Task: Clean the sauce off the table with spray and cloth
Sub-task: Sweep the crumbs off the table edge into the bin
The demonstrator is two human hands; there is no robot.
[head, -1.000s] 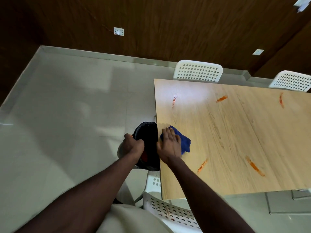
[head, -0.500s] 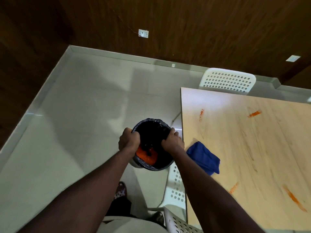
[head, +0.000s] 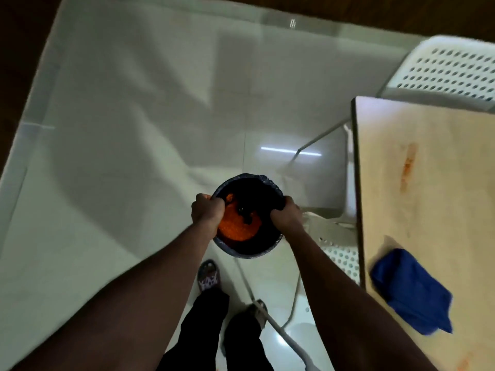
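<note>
Your left hand [head: 207, 213] and right hand [head: 285, 217] grip the round black-lined bin's [head: 247, 253] rim; the crumpled blue cloth [head: 409, 290] lies rightward, nearer your right.

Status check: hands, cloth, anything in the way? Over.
Both busy: left hand and right hand grip the bin by its rim, beside the table. On it, blue cloth lies loose near the edge; sauce streak unwiped. Nothing lies on the cloth.
</note>
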